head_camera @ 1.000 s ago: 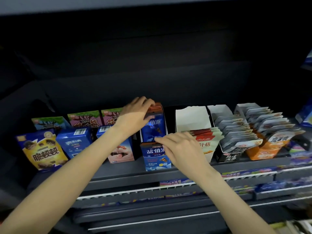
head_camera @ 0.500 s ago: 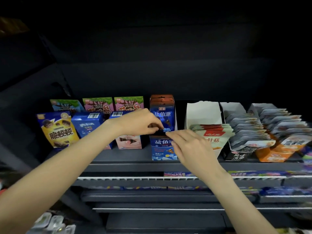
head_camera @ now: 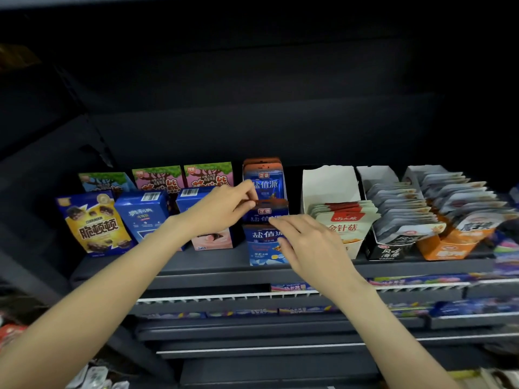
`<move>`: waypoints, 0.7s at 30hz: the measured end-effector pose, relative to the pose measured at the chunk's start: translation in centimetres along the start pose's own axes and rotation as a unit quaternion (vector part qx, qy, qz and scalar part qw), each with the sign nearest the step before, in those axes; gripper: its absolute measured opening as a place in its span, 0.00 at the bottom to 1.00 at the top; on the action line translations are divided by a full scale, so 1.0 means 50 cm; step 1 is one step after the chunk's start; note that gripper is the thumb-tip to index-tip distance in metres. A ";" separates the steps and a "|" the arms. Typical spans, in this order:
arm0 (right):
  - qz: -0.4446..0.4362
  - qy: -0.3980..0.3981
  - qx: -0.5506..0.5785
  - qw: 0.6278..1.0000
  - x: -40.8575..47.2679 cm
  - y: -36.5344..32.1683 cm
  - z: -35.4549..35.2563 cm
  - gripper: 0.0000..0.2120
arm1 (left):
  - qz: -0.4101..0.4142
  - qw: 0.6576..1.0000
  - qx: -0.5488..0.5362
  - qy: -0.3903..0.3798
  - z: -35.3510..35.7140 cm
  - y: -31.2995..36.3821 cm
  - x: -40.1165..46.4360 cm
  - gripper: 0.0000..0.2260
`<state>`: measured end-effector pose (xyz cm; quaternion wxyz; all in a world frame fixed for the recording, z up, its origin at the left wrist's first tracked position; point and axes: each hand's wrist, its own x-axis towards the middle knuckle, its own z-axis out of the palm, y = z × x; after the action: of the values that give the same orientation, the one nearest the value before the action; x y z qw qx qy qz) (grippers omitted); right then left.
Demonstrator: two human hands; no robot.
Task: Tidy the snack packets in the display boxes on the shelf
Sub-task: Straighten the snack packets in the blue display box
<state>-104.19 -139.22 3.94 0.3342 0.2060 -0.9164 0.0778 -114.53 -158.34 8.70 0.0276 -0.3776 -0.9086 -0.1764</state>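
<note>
My left hand point(head_camera: 224, 209) pinches the top edge of a blue snack packet point(head_camera: 266, 213) between thumb and fingertips, holding it upright above the blue display box point(head_camera: 264, 245) at the shelf's point(head_camera: 213, 262) front edge. Just behind that pinch stands a row of more blue packets point(head_camera: 265, 182), upright in the same box. My right hand point(head_camera: 306, 242) sits just right of the held packet, fingers loosely spread and lightly bent, fingertips point(head_camera: 276, 220) touching the packet's lower right edge and covering part of the box front; it grips nothing that I can see. Right of that hand stands a white display box point(head_camera: 328, 183) with red-labelled packets point(head_camera: 344, 217), then two more boxes of grey packets point(head_camera: 401, 209). Left of my left hand are blue cartons point(head_camera: 141, 214) and a yellow-and-blue box point(head_camera: 94, 223).
</note>
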 end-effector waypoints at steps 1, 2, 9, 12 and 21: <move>0.000 0.001 -0.001 1.000 0.001 0.000 0.000 0.18 | 0.004 1.000 -0.015 -0.014 0.003 0.000 -0.004 0.02; -0.001 0.001 0.000 1.000 0.002 0.000 0.000 0.17 | 0.003 0.999 -0.029 -0.033 0.007 -0.002 -0.007 0.03; 0.001 -0.009 0.015 1.000 0.005 -0.001 0.002 0.16 | -0.038 0.997 -0.044 -0.043 0.009 -0.012 -0.006 0.01; 0.005 -0.009 0.017 1.000 0.007 0.001 0.002 0.17 | -0.058 0.996 -0.064 0.038 0.015 -0.006 0.003 0.02; 0.006 -0.007 0.016 1.000 0.017 0.006 0.001 0.16 | -0.102 0.980 -0.032 0.167 -0.013 -0.003 0.050 0.10</move>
<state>-104.92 -139.25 4.42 0.3240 0.2063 -0.9186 0.0932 -116.50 -156.98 9.72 0.1485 -0.2492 -0.9189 -0.2674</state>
